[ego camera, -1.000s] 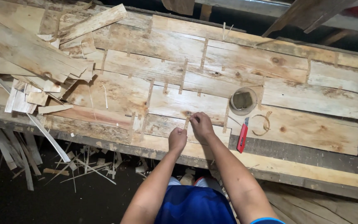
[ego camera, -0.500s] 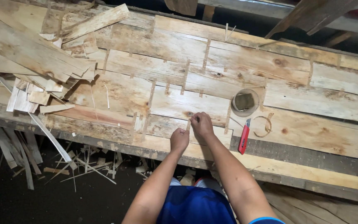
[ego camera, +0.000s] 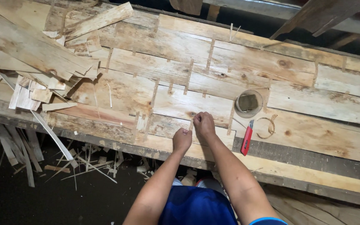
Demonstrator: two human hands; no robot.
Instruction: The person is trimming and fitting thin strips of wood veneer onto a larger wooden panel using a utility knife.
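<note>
Lower centre of the frame: both hands meet over a seam in the veneer sheets (ego camera: 188, 104). The right hand (ego camera: 203, 124) and left hand (ego camera: 182, 138) look pinched closed on a thin wood strip (ego camera: 191, 125), barely visible. Uneven pressure could snap it or leave it crooked across the seam.

Both my bare forearms rise from the bottom centre of the frame and converge just below its middle. My left hand (ego camera: 182, 138) is curled into a loose fist, knuckles up, fingers tucked under. My right hand (ego camera: 204, 124) sits just beside it, slightly higher in the frame, wrist bent, fingertips pinched together and pointing down; whether they grip anything I cannot tell.
</note>
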